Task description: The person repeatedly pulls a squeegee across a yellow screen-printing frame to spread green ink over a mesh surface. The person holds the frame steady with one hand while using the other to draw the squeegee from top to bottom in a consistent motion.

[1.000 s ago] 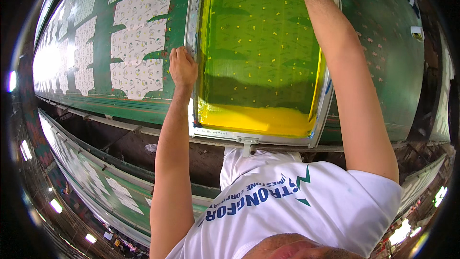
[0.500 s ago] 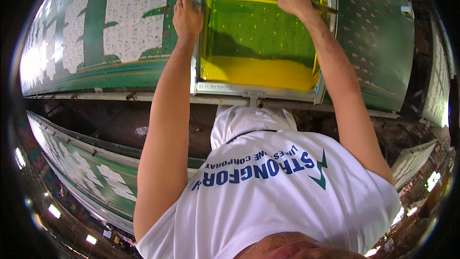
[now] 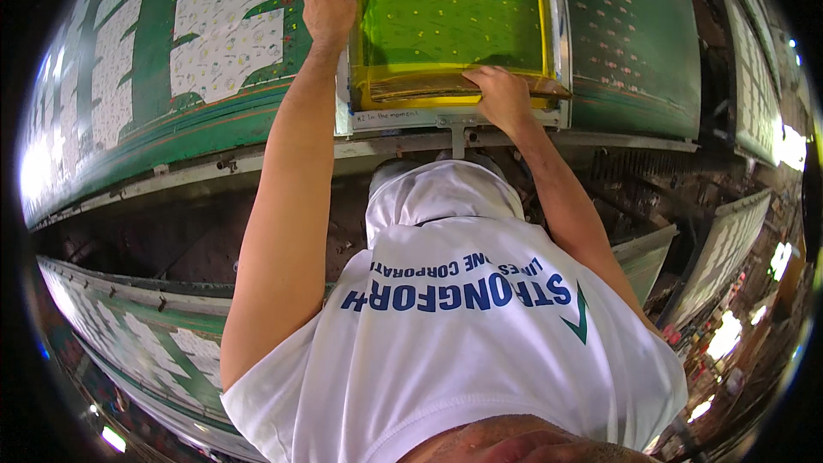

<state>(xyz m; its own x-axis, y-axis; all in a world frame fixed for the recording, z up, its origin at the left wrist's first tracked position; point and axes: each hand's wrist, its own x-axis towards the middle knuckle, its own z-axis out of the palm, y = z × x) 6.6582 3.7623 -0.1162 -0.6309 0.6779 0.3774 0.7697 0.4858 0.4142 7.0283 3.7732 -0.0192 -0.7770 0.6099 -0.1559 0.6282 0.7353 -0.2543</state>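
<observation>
A screen printing frame point(image 3: 343, 103) with pale metal sides and a yellow-green mesh point(image 3: 446, 9) lies on the green table before me. At the mesh's near end my right hand point(image 3: 501, 96) is closed around a long wooden squeegee point(image 3: 420, 87), which spans nearly the whole frame width. Yellow ink point(image 3: 373, 74) shows along the mesh's edge by the squeegee. My left hand point(image 3: 329, 13) rests on the frame's left side, its fingers curled over the rail; their undersides are hidden.
White printed fabric pieces point(image 3: 231, 26) lie on the green table point(image 3: 163, 141) to the left. On the right, the table point(image 3: 630, 43) carries small pinkish marks. A metal rail point(image 3: 257, 159) runs along the near edge. Another long table point(image 3: 146, 317) stands at lower left.
My right hand has drawn the squeegee from the far part of the mesh to its near end. The ink pool there is now mostly out of sight. My left hand remains on the frame's side.
</observation>
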